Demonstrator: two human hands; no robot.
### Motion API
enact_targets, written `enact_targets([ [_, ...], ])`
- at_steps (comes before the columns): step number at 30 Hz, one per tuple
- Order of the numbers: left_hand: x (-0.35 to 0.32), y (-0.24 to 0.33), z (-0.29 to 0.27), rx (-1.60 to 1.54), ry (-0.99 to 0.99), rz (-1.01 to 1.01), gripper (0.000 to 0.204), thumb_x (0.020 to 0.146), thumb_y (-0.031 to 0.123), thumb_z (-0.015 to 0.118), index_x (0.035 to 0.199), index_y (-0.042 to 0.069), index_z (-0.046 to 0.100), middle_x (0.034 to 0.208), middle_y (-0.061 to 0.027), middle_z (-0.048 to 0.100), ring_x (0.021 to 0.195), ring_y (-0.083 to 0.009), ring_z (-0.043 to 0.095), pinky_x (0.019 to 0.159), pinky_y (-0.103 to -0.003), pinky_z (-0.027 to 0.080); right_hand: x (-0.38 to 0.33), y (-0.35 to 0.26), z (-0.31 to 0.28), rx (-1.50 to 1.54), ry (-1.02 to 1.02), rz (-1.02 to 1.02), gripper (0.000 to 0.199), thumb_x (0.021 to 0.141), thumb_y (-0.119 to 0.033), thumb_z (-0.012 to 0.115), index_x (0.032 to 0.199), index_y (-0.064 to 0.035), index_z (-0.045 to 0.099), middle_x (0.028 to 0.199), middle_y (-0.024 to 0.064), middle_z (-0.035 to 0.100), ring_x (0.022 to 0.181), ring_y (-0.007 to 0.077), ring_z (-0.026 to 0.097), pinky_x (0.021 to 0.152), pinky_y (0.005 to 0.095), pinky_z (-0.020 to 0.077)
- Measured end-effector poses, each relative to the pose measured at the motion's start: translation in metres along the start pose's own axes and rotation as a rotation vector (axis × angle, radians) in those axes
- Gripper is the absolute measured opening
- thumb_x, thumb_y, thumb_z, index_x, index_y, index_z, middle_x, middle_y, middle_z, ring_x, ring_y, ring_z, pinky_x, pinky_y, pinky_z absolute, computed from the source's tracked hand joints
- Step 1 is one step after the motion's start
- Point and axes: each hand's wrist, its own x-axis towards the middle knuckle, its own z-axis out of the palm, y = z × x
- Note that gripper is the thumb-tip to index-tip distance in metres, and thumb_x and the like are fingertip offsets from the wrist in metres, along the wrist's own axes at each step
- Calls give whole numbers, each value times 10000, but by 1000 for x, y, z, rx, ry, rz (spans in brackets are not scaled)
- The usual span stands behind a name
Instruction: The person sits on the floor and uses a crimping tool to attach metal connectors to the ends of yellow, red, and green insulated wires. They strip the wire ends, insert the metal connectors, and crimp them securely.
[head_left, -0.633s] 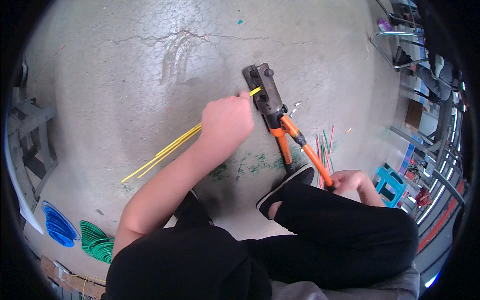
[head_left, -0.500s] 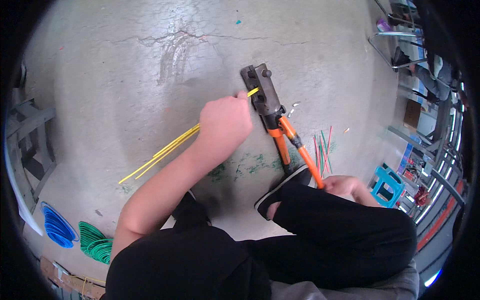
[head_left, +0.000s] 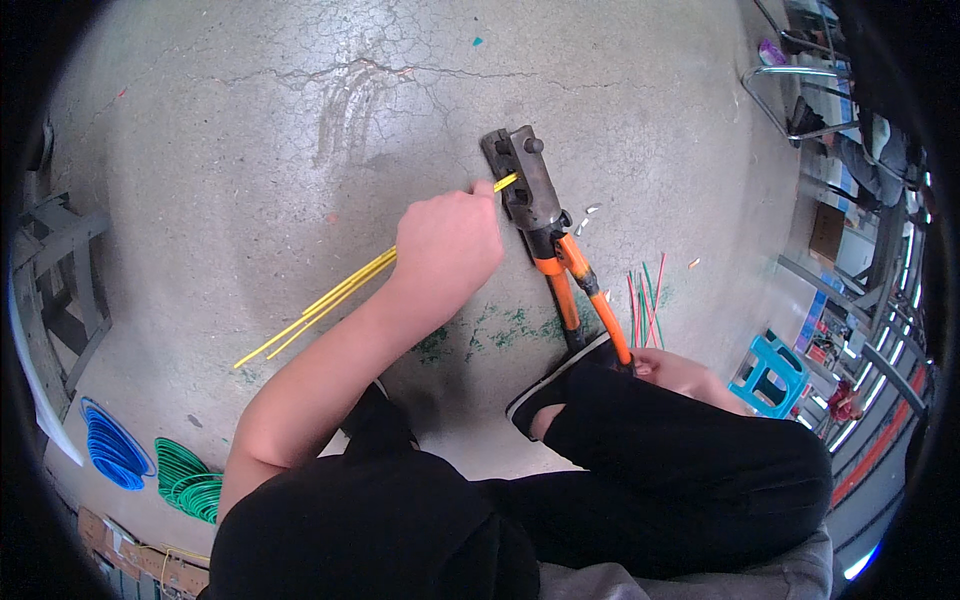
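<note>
My left hand (head_left: 450, 238) is closed around several thin yellow wires (head_left: 322, 303). Their long ends trail off to the lower left, while their short ends poke into the jaw of a hydraulic crimping tool (head_left: 535, 190). The tool lies on the floor with its dark metal head pointing away from me. It has two orange handles; one (head_left: 562, 300) rests along the floor by my shoe. Around the end of the other orange handle (head_left: 607, 312), my right hand (head_left: 680, 377) is closed, partly hidden behind my knee. The wire tips inside the jaw are hidden.
Red and green wires (head_left: 646, 300) lie beyond my right hand, with small silvery pieces (head_left: 586, 220) near the tool. Coils of blue wire (head_left: 112, 450) and green wire (head_left: 187, 482) sit at lower left. A teal stool (head_left: 772, 375) stands at right; a metal frame (head_left: 70, 280) is at left.
My right hand has moved left with its handle, bringing the two handles closer together. My left hand and the yellow wires have stayed nearly in place.
</note>
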Motion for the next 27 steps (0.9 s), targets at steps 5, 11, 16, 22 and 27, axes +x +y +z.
enact_targets([
  [5,-3,-3,-1,-3,14,1,220,950,162,517,1045,2,635,725,-200,704,665,-398,709,624,-522,568,-33,13,-36,529,-405,-193,317,910,-12,692,1224,-16,646,1016,-47,627,964,70,542,893,248,466],
  [11,2,3,-2,-1,14,16,226,949,166,518,1049,3,638,727,-197,705,669,-395,711,622,-519,569,-12,36,-13,-42,-42,44,240,920,-50,688,1156,-24,652,976,-40,605,909,73,520,850,263,465],
  [16,-2,-4,2,-1,35,22,220,946,164,524,1044,3,638,726,-201,704,666,-396,711,618,-522,568,-32,5,-24,322,-226,7,69,954,-86,662,988,-65,606,905,-69,539,844,70,469,806,279,445],
  [22,0,-1,0,19,36,15,213,944,161,531,1040,3,636,718,-197,700,662,-391,709,609,-516,565,-10,8,-13,24,-93,-8,96,971,-84,632,895,-50,586,853,-85,489,832,70,426,768,279,426],
  [27,-2,-6,2,7,47,23,212,935,153,529,1040,4,636,699,-193,690,649,-393,704,599,-516,560,-30,26,-34,361,-402,-105,122,914,-78,705,1004,-2,671,956,-69,628,921,62,545,822,276,480],
])
